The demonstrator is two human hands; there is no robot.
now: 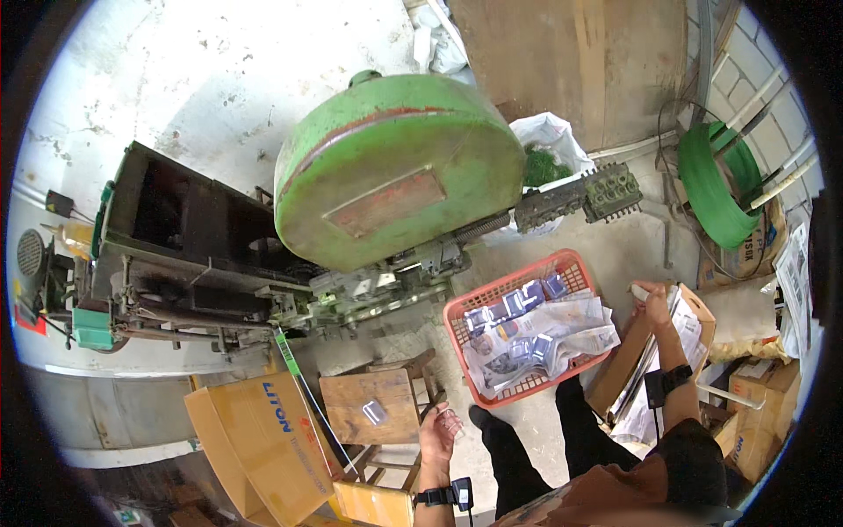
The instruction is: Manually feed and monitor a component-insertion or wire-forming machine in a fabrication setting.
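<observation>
A small clear packet (pixel 450 425) sits in the upturned left hand (pixel 436 436), fingers curled loosely about it, just right of a wooden stool (pixel 373 408) that carries a second clear packet (pixel 375 412) flat on its seat. The right hand (pixel 653 304) reaches out to the upper edge of an open cardboard box (pixel 694 321), its grip closed round a thin pale piece too small to make out. Between the two hands a red plastic basket (pixel 505 294) stands on the concrete floor (pixel 615 246), lined with paper and holding more shiny packets; open floor lies only in narrow strips beside it, by the person's dark-trousered legs. Behind stool and basket rises a worn machine with a large green domed cover (pixel 395 167), a green strap (pixel 294 364) running down from it toward yellow cartons (pixel 263 439) at lower left. A coil of green strapping (pixel 716 184) leans at the right wall. The frame's rim darkens the corners, cutting off cartons and papers at right.
</observation>
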